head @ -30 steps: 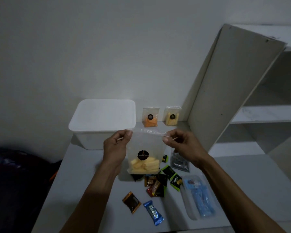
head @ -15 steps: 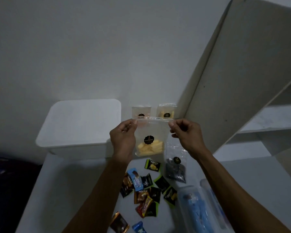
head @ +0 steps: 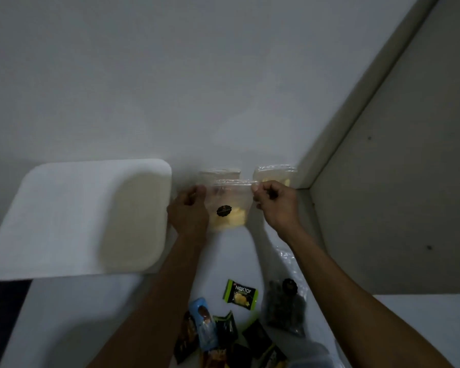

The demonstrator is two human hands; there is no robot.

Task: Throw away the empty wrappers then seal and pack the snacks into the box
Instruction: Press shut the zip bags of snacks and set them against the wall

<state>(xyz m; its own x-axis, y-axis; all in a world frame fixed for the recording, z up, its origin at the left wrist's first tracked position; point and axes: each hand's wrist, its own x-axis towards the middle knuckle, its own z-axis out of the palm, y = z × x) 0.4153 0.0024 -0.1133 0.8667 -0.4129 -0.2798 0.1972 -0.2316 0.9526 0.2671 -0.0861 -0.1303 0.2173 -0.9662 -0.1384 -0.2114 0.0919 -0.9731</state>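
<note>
I hold a clear zip bag of yellow snacks point(head: 230, 208) with a black label up in front of the wall. My left hand point(head: 189, 211) pinches its top left corner and my right hand point(head: 274, 201) pinches its top right corner. The white box point(head: 75, 216) stands just left of my left hand, open side up. Two more clear snack bags, one point(head: 219, 173) behind the held bag and one point(head: 275, 173) to its right, lean on the wall. Below lie a green Nextar packet point(head: 240, 294), a bag of dark snacks point(head: 284, 306) and a pile of small wrappers point(head: 218, 335).
A tall white shelf panel point(head: 398, 181) rises close on the right, next to my right hand. The white table point(head: 72, 320) ends at a dark drop on the left. A clear container rim point(head: 311, 354) shows at the bottom edge.
The view has tilted down and moved closer. Both hands carried the yellow snack bag farther toward the wall, in front of the two leaning bags, still gripping its top corners.
</note>
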